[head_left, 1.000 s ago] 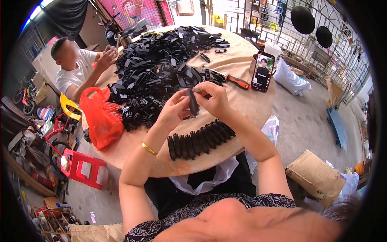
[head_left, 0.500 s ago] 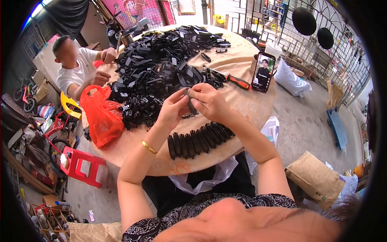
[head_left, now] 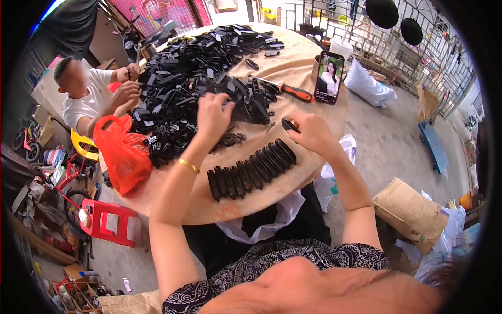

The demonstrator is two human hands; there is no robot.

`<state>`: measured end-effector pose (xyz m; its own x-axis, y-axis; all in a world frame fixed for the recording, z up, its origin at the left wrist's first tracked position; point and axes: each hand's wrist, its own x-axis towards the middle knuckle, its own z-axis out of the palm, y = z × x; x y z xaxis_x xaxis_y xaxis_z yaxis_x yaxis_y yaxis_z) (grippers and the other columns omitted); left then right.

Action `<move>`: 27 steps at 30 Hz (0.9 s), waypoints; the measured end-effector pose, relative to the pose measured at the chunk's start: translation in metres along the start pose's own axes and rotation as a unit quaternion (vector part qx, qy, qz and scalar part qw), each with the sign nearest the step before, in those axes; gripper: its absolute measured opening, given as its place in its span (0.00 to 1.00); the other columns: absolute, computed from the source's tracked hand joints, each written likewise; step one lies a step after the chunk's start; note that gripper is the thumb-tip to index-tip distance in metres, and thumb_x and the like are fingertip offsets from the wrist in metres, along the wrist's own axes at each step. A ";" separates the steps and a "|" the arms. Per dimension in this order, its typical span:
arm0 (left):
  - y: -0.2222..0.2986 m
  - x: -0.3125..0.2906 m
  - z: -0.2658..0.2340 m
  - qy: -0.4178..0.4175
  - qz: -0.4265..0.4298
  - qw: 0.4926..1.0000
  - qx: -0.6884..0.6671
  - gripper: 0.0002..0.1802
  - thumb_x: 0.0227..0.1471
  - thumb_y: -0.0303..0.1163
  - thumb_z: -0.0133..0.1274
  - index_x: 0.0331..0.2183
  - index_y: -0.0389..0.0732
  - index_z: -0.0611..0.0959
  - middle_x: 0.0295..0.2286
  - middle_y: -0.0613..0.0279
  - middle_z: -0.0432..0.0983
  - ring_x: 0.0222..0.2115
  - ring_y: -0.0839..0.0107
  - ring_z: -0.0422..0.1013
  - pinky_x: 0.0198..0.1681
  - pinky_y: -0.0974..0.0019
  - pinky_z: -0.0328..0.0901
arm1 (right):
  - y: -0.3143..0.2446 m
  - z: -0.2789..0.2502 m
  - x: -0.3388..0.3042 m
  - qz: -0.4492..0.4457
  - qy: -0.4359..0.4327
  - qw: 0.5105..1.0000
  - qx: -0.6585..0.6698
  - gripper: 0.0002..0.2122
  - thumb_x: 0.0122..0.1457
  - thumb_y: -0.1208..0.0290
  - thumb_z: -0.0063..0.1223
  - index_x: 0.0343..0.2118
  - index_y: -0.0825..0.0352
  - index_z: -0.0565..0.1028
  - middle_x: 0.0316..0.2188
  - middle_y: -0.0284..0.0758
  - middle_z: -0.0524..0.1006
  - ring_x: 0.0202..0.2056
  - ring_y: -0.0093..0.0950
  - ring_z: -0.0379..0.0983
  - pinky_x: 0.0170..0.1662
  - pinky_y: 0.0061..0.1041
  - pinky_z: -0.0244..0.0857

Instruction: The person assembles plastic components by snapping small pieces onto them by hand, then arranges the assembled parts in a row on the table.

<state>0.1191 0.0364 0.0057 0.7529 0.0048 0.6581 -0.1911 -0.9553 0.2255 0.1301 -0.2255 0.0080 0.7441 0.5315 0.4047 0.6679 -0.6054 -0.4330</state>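
Note:
On the round table, a large heap of black plastic pieces [head_left: 183, 78] spreads over the far and left part. My left hand [head_left: 213, 116] is over the near side of this heap, thumb apart from the fingers, with no piece visible in it; the fingertips are partly hidden. My right hand [head_left: 312, 135] pinches a short, elongated black plastic piece [head_left: 288, 125] above the cloth. Nearest me, a curved row of similar elongated black pieces [head_left: 252, 170] lies side by side, just left of my right hand. Small black parts [head_left: 170, 137] form the heap's near left end.
An orange-and-black screwdriver [head_left: 297, 92] lies near an upright phone [head_left: 329, 77]. A red plastic bag [head_left: 121, 154] sits at the table's left edge. Across from it, a co-worker [head_left: 86, 97] handles pieces. A red stool [head_left: 109, 222] stands on the floor left; a paper sack [head_left: 410, 214] lies right.
My hands, together over the table before, have separated. The left went to the heap; the right moved right with a black piece. The view shifted slightly and the phone's picture changed.

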 end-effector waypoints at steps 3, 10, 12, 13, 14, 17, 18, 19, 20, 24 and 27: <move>-0.014 0.021 0.006 -0.037 -0.073 0.987 0.142 0.23 0.42 0.48 0.53 0.26 0.33 0.78 0.30 0.49 0.69 0.36 0.55 0.63 0.37 0.61 0.63 | 0.010 0.004 -0.013 0.000 -0.039 0.998 -0.048 0.12 0.42 0.68 0.50 0.31 0.65 0.73 0.21 0.41 0.74 0.24 0.37 0.72 0.28 0.31 0.65; -0.023 0.041 0.024 -0.157 -0.253 0.944 0.143 0.27 0.40 0.51 0.54 0.31 0.33 0.78 0.39 0.50 0.67 0.43 0.54 0.61 0.42 0.59 0.63 | 0.000 0.007 -0.029 -0.056 -0.026 0.998 -0.016 0.08 0.46 0.67 0.47 0.27 0.64 0.73 0.20 0.42 0.73 0.25 0.40 0.70 0.29 0.36 0.64; -0.022 0.044 0.026 -0.168 -0.274 0.938 0.131 0.25 0.39 0.48 0.54 0.31 0.34 0.78 0.39 0.50 0.68 0.44 0.55 0.61 0.42 0.59 0.63 | 0.003 0.008 -0.026 -0.057 -0.024 0.998 -0.015 0.08 0.47 0.67 0.47 0.27 0.64 0.73 0.19 0.42 0.72 0.25 0.40 0.70 0.29 0.36 0.64; -0.020 0.045 0.026 -0.179 -0.297 0.931 0.118 0.24 0.38 0.46 0.55 0.32 0.35 0.78 0.40 0.51 0.68 0.44 0.55 0.61 0.43 0.59 0.62 | 0.006 0.008 -0.019 -0.037 -0.036 0.998 -0.019 0.08 0.48 0.67 0.46 0.27 0.64 0.73 0.19 0.41 0.72 0.25 0.40 0.70 0.29 0.35 0.64; -0.019 0.045 0.025 -0.178 -0.296 0.931 0.118 0.24 0.38 0.46 0.55 0.32 0.35 0.78 0.40 0.51 0.68 0.44 0.55 0.61 0.43 0.59 0.62 | 0.010 0.007 -0.011 -0.018 -0.048 0.998 -0.024 0.07 0.48 0.67 0.46 0.26 0.64 0.73 0.19 0.41 0.72 0.25 0.40 0.70 0.29 0.35 0.64; -0.016 0.044 0.022 -0.120 -0.313 0.942 0.031 0.20 0.37 0.43 0.55 0.29 0.35 0.78 0.33 0.52 0.73 0.37 0.59 0.67 0.40 0.60 0.64 | 0.029 0.022 0.027 -0.061 0.078 0.995 0.015 0.08 0.49 0.67 0.47 0.28 0.65 0.74 0.20 0.42 0.71 0.26 0.40 0.70 0.28 0.34 0.63; -0.022 0.043 0.023 -0.119 -0.312 0.942 0.032 0.20 0.37 0.43 0.55 0.29 0.35 0.78 0.33 0.52 0.73 0.37 0.59 0.67 0.40 0.60 0.64 | 0.035 0.032 0.042 -0.061 0.080 0.995 0.015 0.08 0.49 0.67 0.47 0.28 0.65 0.74 0.20 0.42 0.71 0.26 0.40 0.70 0.28 0.34 0.63; -0.031 0.040 0.022 -0.071 -0.305 0.947 -0.077 0.18 0.38 0.40 0.56 0.28 0.34 0.78 0.32 0.54 0.73 0.33 0.61 0.68 0.36 0.62 0.65 | 0.041 0.045 0.057 -0.044 0.092 0.995 -0.013 0.08 0.50 0.67 0.46 0.27 0.65 0.74 0.21 0.42 0.72 0.27 0.39 0.70 0.30 0.33 0.64; -0.043 0.036 0.021 -0.022 -0.294 0.938 -0.185 0.16 0.38 0.38 0.56 0.27 0.33 0.78 0.31 0.57 0.74 0.28 0.63 0.70 0.33 0.64 0.66 | 0.045 0.055 0.069 -0.027 0.105 0.993 -0.042 0.08 0.50 0.67 0.46 0.26 0.65 0.75 0.23 0.42 0.73 0.28 0.38 0.70 0.31 0.33 0.64; -0.038 0.017 0.005 -0.058 -0.334 0.718 -0.608 0.13 0.47 0.32 0.52 0.35 0.36 0.72 0.30 0.61 0.72 0.24 0.73 0.70 0.26 0.69 0.67 | 0.063 0.071 0.096 0.014 -0.010 0.992 -0.127 0.07 0.47 0.69 0.49 0.26 0.65 0.75 0.28 0.43 0.73 0.31 0.38 0.72 0.34 0.33 0.66; -0.028 -0.001 -0.019 -0.103 -0.334 0.652 -0.673 0.15 0.52 0.31 0.46 0.42 0.39 0.67 0.32 0.60 0.72 0.28 0.71 0.70 0.29 0.67 0.68 | 0.061 0.071 0.100 0.066 -0.039 0.990 -0.121 0.08 0.44 0.68 0.51 0.27 0.65 0.75 0.29 0.45 0.73 0.33 0.38 0.71 0.37 0.34 0.66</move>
<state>0.1118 0.0682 0.0123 0.9934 0.1141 0.0109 -0.0521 0.3650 0.9295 0.2465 -0.1669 -0.0347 0.8297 0.4772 0.2895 0.5490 -0.7915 -0.2687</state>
